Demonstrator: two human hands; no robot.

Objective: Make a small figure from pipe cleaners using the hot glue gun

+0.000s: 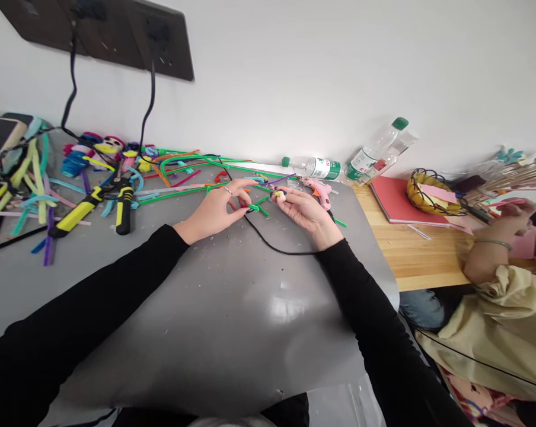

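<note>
My left hand (217, 209) and my right hand (304, 212) meet over the far part of a grey mat (232, 308). Between them they pinch a small piece made of twisted green pipe cleaner (258, 207). The left fingers close on its left end and wear a ring. The right fingers pinch its right end, where a small yellow and purple bit shows. Both sleeves are black. A black cable (272, 243) runs on the mat under my hands.
Several loose coloured pipe cleaners (179, 172) lie along the wall. Yellow-and-black pliers (94, 204) rest at left. A pink glue gun (319, 191), two plastic bottles (375, 154), a red book (396, 201) and a wire basket (430, 191) are at right. Another person's arm (490, 261) works there.
</note>
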